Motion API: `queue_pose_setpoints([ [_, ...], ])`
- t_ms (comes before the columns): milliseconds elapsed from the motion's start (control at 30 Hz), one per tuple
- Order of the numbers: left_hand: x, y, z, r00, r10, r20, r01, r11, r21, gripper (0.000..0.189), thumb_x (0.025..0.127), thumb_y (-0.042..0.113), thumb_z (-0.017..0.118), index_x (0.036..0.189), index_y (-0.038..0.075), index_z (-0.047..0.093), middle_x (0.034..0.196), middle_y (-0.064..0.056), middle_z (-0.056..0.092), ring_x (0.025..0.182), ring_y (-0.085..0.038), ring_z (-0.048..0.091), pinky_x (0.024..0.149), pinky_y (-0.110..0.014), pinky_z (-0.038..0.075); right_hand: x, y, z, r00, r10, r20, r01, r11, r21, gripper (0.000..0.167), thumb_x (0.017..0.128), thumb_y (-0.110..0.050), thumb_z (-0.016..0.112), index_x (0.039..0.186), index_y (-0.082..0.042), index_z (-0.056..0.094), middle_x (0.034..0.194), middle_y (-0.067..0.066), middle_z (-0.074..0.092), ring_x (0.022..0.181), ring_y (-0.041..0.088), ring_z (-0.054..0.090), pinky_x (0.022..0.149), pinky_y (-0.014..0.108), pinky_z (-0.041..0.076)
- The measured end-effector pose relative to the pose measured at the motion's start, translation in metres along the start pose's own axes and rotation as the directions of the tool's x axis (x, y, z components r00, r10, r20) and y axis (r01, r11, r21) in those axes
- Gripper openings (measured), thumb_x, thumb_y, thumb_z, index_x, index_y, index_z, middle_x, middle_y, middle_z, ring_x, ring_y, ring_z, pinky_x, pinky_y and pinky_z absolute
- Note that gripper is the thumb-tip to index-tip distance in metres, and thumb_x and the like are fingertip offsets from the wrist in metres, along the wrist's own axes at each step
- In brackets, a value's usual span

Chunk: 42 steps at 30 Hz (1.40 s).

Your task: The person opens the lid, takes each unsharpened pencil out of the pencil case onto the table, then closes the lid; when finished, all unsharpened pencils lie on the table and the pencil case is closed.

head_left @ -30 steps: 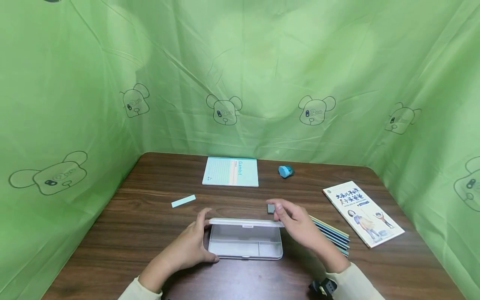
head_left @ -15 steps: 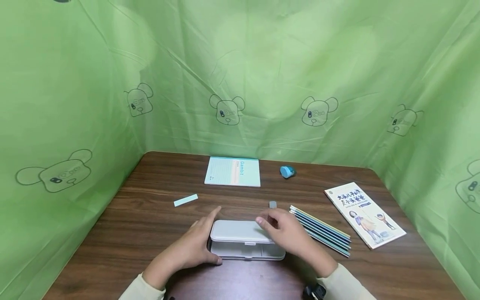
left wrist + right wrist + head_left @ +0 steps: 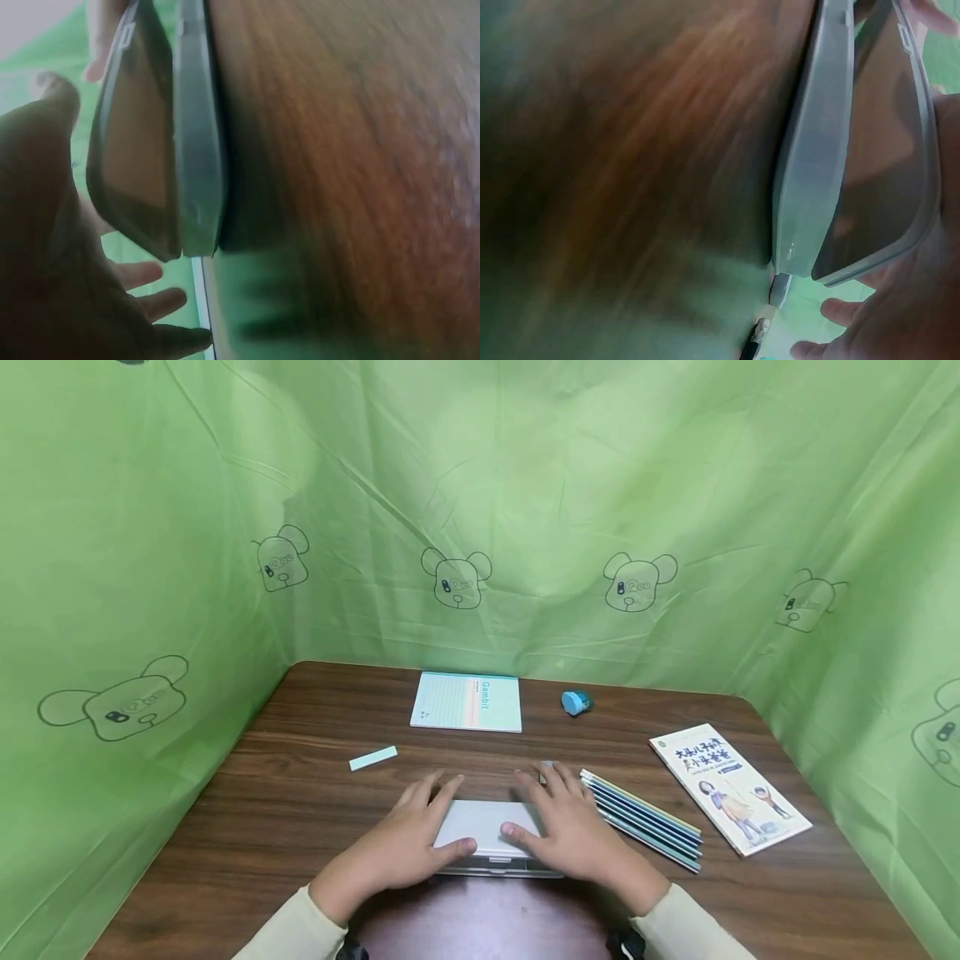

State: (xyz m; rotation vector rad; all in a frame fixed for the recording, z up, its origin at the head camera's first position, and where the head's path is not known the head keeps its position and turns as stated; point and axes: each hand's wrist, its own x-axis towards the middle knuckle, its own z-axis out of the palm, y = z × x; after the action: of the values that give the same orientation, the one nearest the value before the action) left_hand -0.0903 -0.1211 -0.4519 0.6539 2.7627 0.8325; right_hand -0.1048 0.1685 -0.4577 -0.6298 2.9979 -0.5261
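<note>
A white pencil case lies on the table in front of the person, its lid lowered but a gap still showing along the front edge. Over the lid's left end rests my left hand, fingers spread and thumb on top. My right hand lies over the right end the same way, thumb on the lid. In the left wrist view the lid stands apart from the base, joined at the hinge side. The right wrist view shows the same gap between lid and base.
Beyond my right fingers sits a grey eraser, partly hidden. Several pencils lie right of the hand, then a book. Farther back are a notebook and a blue sharpener. A light-blue strip lies at left.
The pencil case lid has swung down from standing raised to nearly closed. My right hand has moved from the lid's edge onto its top, and my left hand has shifted onto the lid too.
</note>
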Motion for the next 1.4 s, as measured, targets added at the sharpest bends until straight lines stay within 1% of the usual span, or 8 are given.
queue_pose_setpoints([
  [133, 0.006, 0.004, 0.005, 0.999, -0.011, 0.034, 0.007, 0.995, 0.101, 0.098, 0.106, 0.075, 0.056, 0.18, 0.021, 0.023, 0.185, -0.026, 0.018, 0.169, -0.056, 0.02, 0.131, -0.079, 0.026, -0.001, -0.002, 0.001, 1.0, 0.002, 0.028, -0.001, 0.998, -0.055, 0.092, 0.104, -0.08, 0.052, 0.175, -0.023, 0.04, 0.181, 0.02, 0.036, 0.168, 0.057, 0.024, 0.128, 0.087, 0.018],
  [200, 0.009, 0.006, 0.007, 0.998, -0.011, 0.055, 0.004, 0.991, 0.13, 0.099, 0.106, 0.077, 0.053, 0.181, 0.022, 0.02, 0.186, -0.025, 0.015, 0.17, -0.056, 0.016, 0.133, -0.078, 0.022, -0.001, -0.002, 0.002, 0.999, 0.005, 0.049, -0.001, 0.997, -0.075, 0.093, 0.104, -0.081, 0.049, 0.176, -0.023, 0.038, 0.182, 0.021, 0.033, 0.168, 0.058, 0.022, 0.128, 0.088, 0.016],
  [333, 0.012, 0.01, 0.01, 0.996, -0.006, 0.086, -0.008, 0.988, 0.155, 0.101, 0.105, 0.081, 0.049, 0.181, 0.023, 0.017, 0.187, -0.023, 0.011, 0.171, -0.055, 0.012, 0.133, -0.079, 0.022, -0.001, -0.003, 0.003, 0.995, 0.005, 0.097, 0.004, 0.995, -0.096, 0.094, 0.105, -0.083, 0.044, 0.178, -0.024, 0.034, 0.185, 0.021, 0.025, 0.169, 0.059, 0.018, 0.128, 0.089, 0.013],
  [467, 0.014, 0.01, 0.012, 0.994, -0.013, 0.113, -0.006, 0.986, 0.165, 0.101, 0.105, 0.082, 0.048, 0.181, 0.025, 0.017, 0.188, -0.021, 0.009, 0.171, -0.055, 0.011, 0.132, -0.08, 0.021, 0.001, -0.003, 0.005, 0.991, 0.002, 0.134, 0.013, 0.994, -0.111, 0.096, 0.105, -0.085, 0.04, 0.179, -0.025, 0.03, 0.186, 0.019, 0.021, 0.17, 0.058, 0.015, 0.127, 0.09, 0.01],
  [600, 0.017, 0.008, 0.014, 0.991, -0.024, 0.129, 0.001, 0.984, 0.178, 0.099, 0.105, 0.081, 0.048, 0.181, 0.026, 0.017, 0.188, -0.02, 0.008, 0.172, -0.055, 0.01, 0.132, -0.08, 0.021, 0.002, -0.002, 0.006, 0.986, 0.005, 0.165, 0.016, 0.992, -0.125, 0.096, 0.105, -0.086, 0.037, 0.18, -0.026, 0.026, 0.187, 0.017, 0.018, 0.172, 0.055, 0.012, 0.127, 0.09, 0.009],
  [700, 0.018, 0.008, 0.014, 0.991, -0.026, 0.129, 0.002, 0.982, 0.187, 0.099, 0.105, 0.081, 0.048, 0.181, 0.026, 0.017, 0.188, -0.02, 0.008, 0.172, -0.055, 0.01, 0.132, -0.081, 0.021, 0.002, -0.002, 0.006, 0.983, 0.008, 0.184, 0.016, 0.991, -0.131, 0.096, 0.105, -0.086, 0.037, 0.18, -0.027, 0.024, 0.188, 0.017, 0.017, 0.172, 0.053, 0.01, 0.127, 0.09, 0.01],
  [1033, 0.017, 0.011, 0.013, 0.99, -0.042, 0.137, 0.014, 0.979, 0.202, 0.101, 0.103, 0.085, 0.045, 0.181, 0.027, 0.018, 0.188, -0.019, 0.009, 0.171, -0.055, 0.011, 0.131, -0.082, 0.023, 0.002, -0.004, 0.005, 0.977, 0.022, 0.213, 0.007, 0.991, -0.135, 0.097, 0.105, -0.086, 0.035, 0.181, -0.028, 0.02, 0.189, 0.016, 0.013, 0.173, 0.052, 0.007, 0.128, 0.089, 0.011],
  [1400, 0.017, 0.014, 0.014, 0.989, -0.055, 0.134, 0.026, 0.977, 0.213, 0.104, 0.101, 0.084, 0.052, 0.181, 0.027, 0.02, 0.188, -0.02, 0.012, 0.171, -0.057, 0.011, 0.128, -0.084, 0.024, 0.002, -0.005, 0.005, 0.974, 0.021, 0.227, 0.009, 0.992, -0.13, 0.098, 0.105, -0.085, 0.038, 0.181, -0.028, 0.017, 0.189, 0.017, 0.011, 0.172, 0.053, 0.005, 0.127, 0.089, 0.011],
])
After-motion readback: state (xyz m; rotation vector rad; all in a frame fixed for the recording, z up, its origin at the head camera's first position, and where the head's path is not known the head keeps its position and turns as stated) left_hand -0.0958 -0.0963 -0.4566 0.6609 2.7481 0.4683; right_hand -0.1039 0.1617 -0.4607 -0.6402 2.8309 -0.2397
